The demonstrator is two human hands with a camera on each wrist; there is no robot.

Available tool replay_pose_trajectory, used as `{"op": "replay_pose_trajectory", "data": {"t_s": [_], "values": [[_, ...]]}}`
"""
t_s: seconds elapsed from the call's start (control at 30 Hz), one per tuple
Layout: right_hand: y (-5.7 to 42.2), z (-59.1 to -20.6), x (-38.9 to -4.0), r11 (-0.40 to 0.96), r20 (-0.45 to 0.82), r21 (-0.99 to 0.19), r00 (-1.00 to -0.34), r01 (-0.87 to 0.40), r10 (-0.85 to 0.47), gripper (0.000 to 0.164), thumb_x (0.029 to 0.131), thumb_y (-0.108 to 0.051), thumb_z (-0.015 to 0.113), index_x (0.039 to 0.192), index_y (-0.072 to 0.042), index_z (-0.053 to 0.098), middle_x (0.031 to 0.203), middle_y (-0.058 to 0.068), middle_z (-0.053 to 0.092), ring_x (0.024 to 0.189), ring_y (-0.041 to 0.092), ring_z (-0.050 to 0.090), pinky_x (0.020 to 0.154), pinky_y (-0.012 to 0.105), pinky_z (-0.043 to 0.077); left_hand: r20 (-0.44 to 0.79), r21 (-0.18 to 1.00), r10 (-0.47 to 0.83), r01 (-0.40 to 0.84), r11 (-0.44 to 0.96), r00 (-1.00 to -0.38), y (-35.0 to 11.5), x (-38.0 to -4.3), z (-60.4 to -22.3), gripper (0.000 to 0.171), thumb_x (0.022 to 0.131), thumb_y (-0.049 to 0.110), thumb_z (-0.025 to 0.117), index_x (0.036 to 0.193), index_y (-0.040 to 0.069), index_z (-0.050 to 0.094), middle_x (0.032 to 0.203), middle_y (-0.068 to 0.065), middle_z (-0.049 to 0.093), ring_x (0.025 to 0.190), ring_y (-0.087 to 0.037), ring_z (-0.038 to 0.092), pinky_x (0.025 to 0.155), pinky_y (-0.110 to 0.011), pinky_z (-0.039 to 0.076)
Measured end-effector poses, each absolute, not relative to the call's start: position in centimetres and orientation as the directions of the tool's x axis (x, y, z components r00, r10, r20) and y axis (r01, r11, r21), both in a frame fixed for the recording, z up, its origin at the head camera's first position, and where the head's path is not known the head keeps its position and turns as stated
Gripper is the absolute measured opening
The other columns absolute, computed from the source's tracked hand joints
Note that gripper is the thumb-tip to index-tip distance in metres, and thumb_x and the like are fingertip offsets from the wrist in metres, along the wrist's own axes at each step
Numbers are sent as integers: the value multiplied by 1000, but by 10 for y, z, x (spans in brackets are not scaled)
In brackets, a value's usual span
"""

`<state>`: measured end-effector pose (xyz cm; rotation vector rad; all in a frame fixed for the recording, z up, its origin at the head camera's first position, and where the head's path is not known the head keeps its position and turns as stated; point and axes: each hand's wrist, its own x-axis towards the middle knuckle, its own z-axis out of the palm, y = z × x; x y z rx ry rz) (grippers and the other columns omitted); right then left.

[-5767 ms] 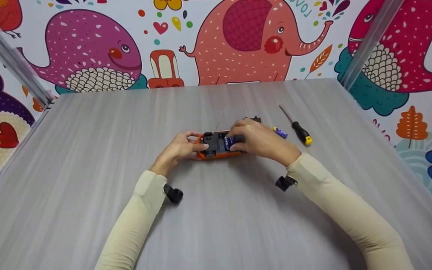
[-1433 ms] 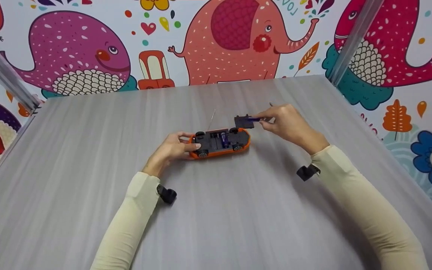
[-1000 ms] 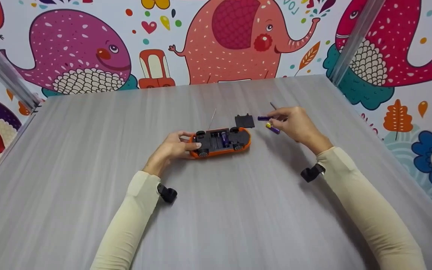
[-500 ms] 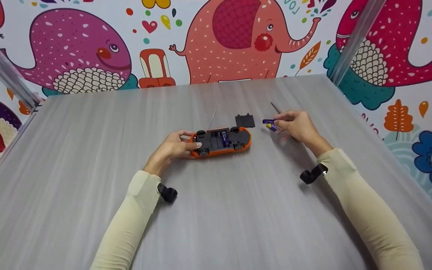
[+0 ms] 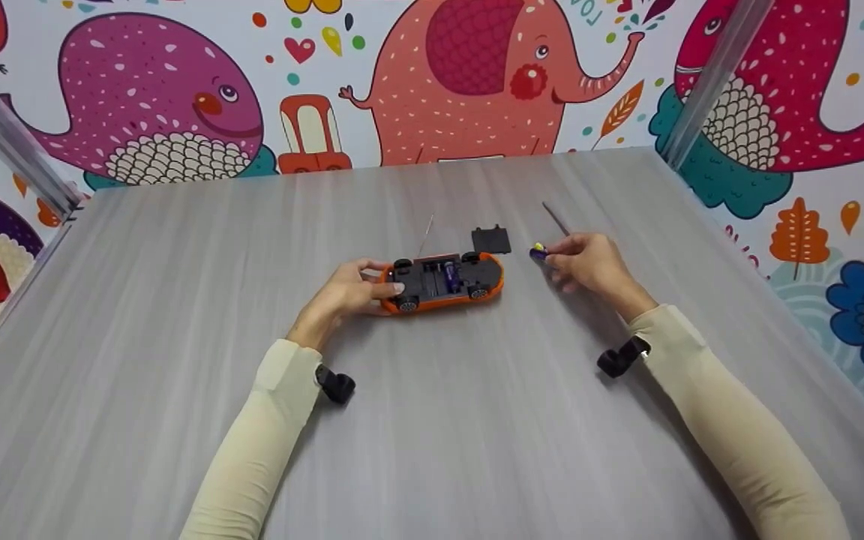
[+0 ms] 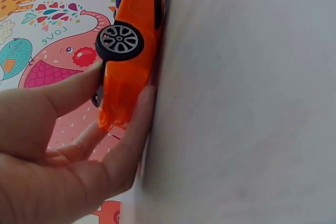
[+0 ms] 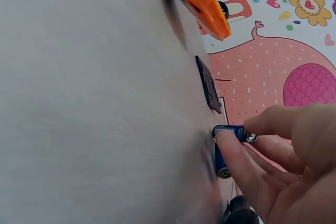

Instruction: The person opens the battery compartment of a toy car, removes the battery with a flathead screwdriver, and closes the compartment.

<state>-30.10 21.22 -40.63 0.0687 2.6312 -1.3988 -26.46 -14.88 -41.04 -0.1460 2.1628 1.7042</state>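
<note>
My left hand (image 5: 346, 291) grips the rear or front end of an orange toy car (image 5: 443, 304), which lies wheels up with its dark underside bared. Inside its uncovered battery bay sits a purple-blue battery (image 5: 451, 277). To the right, my right hand (image 5: 589, 262) pinches a blue battery (image 7: 231, 131) between thumb and fingers, low over the table. A second loose battery (image 7: 222, 163) lies right by the held one, partly hidden by the fingers. I cannot tell whether the two touch.
A black battery cover (image 5: 491, 240) lies behind the car's right end. The screwdriver's shaft (image 5: 554, 217) points away beyond my right hand, which hides its handle in the head view. A thin rod (image 5: 426, 234) sticks out behind the car. A patterned wall borders the table.
My right hand has left the car's battery bay, where it was 5.8 seconds ago. It has since brought a battery past the cover, rightward and down beside the loose one. The left hand stays put.
</note>
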Motion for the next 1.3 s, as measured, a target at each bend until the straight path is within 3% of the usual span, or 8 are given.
{"op": "replay_pose_trajectory", "data": {"t_s": [0.17,0.47,0.7,0.87,1.1,1.3], "values": [[212,-407,-298,594,-159,-795,-987,119,-16,21,93,-10,70,111,0,68,76,1,67,58,8,61,52,23,57,-365,911,146,-320,260,-920,-148,-265,-410,59,91,6,72,144,2,46,127,-20,56,93,-18,66,83,-36,63],[208,-409,-295,644,-137,-757,-990,113,12,18,90,-4,70,107,2,68,83,10,67,57,9,60,49,22,54,-363,913,148,-320,252,-920,-148,-265,-411,59,91,5,71,144,1,46,126,-20,55,93,-19,66,83,-36,63],[208,-409,-292,686,-52,-726,-999,49,15,17,91,-2,67,108,2,69,92,15,69,59,10,60,49,20,53,-356,919,157,-314,240,-921,-149,-264,-412,59,91,3,70,144,0,45,125,-20,55,90,-18,65,80,-33,64],[207,-398,-292,683,-31,-729,-999,38,22,20,94,-9,66,112,0,70,101,17,70,65,13,63,53,22,54,-355,920,161,-313,237,-921,-149,-264,-410,59,91,4,70,144,0,45,127,-21,55,90,-18,66,80,-33,64],[198,-374,-290,636,-93,-769,-996,66,-8,30,95,-22,70,119,-5,70,98,5,67,71,11,58,56,20,53,-361,915,162,-315,252,-918,-149,-264,-409,60,92,6,71,145,1,44,133,-24,54,96,-21,66,83,-35,63],[182,-360,-281,573,-172,-815,-980,85,-100,40,95,-33,70,126,-10,67,114,11,69,93,18,65,64,21,58,-367,914,160,-323,245,-917,-149,-264,-410,59,92,5,71,145,1,45,134,-23,53,99,-22,65,87,-37,62]]}}
